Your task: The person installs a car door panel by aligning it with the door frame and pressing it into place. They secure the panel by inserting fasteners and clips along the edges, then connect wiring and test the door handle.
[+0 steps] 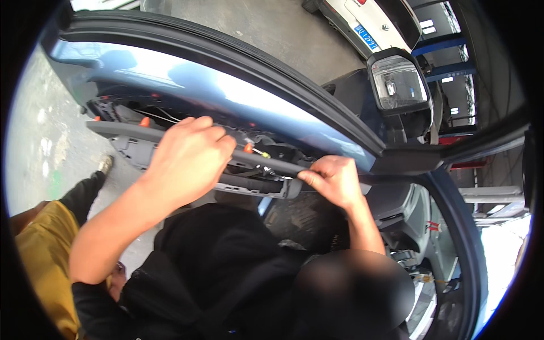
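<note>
A dark grey door trim panel [127, 149] stands tilted away from the inner side of a blue car door [170, 71]. Over its upper edge, left of the middle, the fingers of my left hand [195, 153] are curled. Toward the panel's right end my right hand [335, 178] grips the same edge, thumb on the near side. Orange clips [145, 122] stick up along the panel. In the gap between panel and door, a cable with a yellow-green end [265, 154] shows beside some wiring. My left forearm and hand cover part of the panel.
The black side mirror [399, 82] stands beyond the door's right end. A white car [362, 20] is parked farther back. Dashboard and cabin trim [391, 209] lie to the right. At the lower left is another person in yellow clothing [45, 266].
</note>
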A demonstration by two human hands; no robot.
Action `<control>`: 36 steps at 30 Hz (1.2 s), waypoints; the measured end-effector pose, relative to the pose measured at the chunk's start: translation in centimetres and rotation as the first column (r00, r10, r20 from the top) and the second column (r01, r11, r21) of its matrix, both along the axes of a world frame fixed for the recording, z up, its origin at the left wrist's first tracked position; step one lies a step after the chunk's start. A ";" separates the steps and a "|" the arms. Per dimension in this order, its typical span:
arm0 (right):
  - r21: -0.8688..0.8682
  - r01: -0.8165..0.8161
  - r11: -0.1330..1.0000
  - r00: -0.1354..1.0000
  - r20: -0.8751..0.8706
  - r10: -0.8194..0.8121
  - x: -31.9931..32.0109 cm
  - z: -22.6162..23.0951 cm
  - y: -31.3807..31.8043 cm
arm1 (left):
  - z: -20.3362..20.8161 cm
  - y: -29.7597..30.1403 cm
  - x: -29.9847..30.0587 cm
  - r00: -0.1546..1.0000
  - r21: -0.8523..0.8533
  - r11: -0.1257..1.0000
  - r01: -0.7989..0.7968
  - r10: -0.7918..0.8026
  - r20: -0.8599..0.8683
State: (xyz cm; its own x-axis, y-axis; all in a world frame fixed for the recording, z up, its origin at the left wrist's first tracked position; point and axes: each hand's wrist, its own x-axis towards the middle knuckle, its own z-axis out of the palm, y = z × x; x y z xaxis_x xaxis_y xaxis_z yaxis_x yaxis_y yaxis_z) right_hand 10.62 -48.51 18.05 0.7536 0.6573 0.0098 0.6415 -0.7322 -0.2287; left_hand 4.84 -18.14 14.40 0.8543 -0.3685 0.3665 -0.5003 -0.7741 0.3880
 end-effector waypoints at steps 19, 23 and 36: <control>0.046 -0.331 0.942 0.935 -0.121 0.334 2.7 -0.1 -0.6 | 1.8 -4.0 5.5 0.609 0.099 0.993 -0.063 0.117 -0.784; 0.046 -0.322 0.946 0.940 -0.103 0.325 2.5 -0.3 -0.9 | 2.9 -4.7 6.7 0.475 0.259 0.964 0.068 0.197 -0.858; 0.094 -0.325 0.941 0.941 -0.066 0.332 2.3 -0.1 -1.0 | 4.1 -6.2 7.2 0.397 0.392 0.912 0.117 0.319 -0.861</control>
State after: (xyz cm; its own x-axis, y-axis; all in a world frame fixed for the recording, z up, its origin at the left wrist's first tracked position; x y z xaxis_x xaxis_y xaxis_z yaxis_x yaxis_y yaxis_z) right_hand 12.91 -49.48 17.96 0.4964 0.8678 0.0221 0.8205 -0.4608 -0.3383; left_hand 12.03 -24.37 18.47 0.6294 -0.1574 -0.7610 0.0643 -0.9653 0.2529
